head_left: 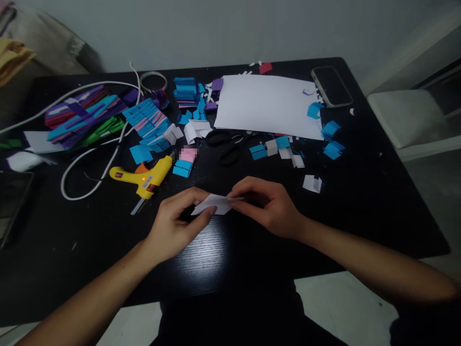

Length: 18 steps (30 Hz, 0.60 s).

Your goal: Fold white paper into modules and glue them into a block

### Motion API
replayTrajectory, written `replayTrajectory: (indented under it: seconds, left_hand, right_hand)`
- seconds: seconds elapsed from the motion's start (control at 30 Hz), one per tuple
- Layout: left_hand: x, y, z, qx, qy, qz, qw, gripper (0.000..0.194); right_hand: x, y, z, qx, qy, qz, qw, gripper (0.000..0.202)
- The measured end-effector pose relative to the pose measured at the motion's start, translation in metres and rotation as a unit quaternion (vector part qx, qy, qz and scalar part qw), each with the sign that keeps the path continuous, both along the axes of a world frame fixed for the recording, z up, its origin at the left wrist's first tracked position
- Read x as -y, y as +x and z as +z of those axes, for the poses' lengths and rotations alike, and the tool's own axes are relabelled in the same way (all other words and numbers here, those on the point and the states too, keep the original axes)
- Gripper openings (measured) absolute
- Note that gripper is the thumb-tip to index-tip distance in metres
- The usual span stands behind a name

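Note:
A small folded piece of white paper (220, 203) is held just above the black table, between both hands. My left hand (176, 218) pinches its left side between thumb and fingers. On its right end, the thumb and fingertips of my right hand (268, 206) are closed. Beyond the hands lie black-handled scissors (228, 153). To the left rests a yellow glue gun (147, 180), its small orange light showing and a clear stick out of its back. Blue and pink folded papers (185, 162) sit beside its nozzle.
A white sheet stack (266, 103) lies at the back, with a phone (331, 86) to its right. White cable (108, 168) loops across the left. Folded blue strips (149, 120) and coloured paper bundles (86, 115) fill the back left. Blue squares (333, 149) are scattered right.

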State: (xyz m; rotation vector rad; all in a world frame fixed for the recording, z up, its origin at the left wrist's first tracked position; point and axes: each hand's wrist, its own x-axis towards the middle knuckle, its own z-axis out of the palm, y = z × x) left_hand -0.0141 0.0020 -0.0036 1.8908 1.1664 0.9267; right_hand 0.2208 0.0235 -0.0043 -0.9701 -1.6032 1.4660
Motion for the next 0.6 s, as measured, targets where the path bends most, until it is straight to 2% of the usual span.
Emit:
replayTrajectory:
  seconds: [0.13,0.33,0.47,0.6]
  left_hand:
    - [-0.003,0.0,0.003,0.025,0.023,-0.028,0.999,0.017]
    - [-0.003,-0.004,0.003,-0.015,0.114,0.008,0.993,0.023]
    - [-0.001,-0.009,-0.004,-0.065,0.181,0.002,0.981,0.032]
    - [-0.003,-0.013,-0.014,-0.147,0.208,-0.037,0.966,0.033]
  right_hand:
    - [-0.001,0.001,-0.001,-0.014,0.053,0.016,0.998,0.011]
    - [0.0,0.001,-0.004,0.016,0.084,-0.017,0.996,0.015]
    - [-0.001,0.004,-0.008,0.073,0.217,-0.001,0.974,0.022]
    - [-0.004,0.006,-0.014,0.151,0.359,0.068,0.918,0.028]
